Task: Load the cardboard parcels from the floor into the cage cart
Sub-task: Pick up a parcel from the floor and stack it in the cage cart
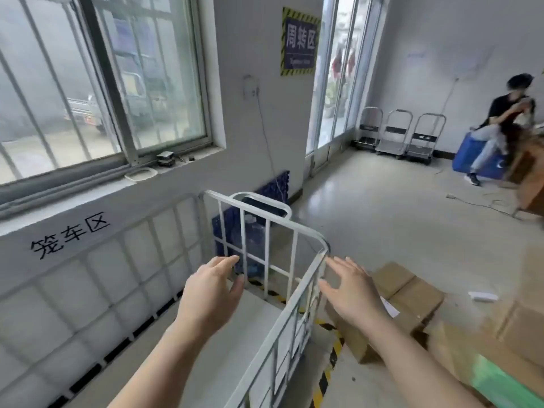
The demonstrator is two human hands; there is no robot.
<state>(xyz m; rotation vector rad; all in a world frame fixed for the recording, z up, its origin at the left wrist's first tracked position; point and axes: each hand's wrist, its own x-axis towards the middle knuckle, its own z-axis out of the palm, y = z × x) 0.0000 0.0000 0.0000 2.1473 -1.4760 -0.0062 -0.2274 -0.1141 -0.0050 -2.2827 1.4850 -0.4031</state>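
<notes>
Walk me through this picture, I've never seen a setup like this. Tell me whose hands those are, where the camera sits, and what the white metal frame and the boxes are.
There is no machine here. A person wears a wide-angle camera on the head, so you look forward and down along their own arms. This is the only view.

The left hand and right hand are both open with fingers spread. Neither has a grip on anything.

The white barred frame is the cage cart, standing below the window. The left hand is over its inside, and the right hand is by its side rail.

The brown cardboard parcels lie on the floor to the right of the cart, not yet loaded. Far off, another person is near three folded hand trolleys.
</notes>
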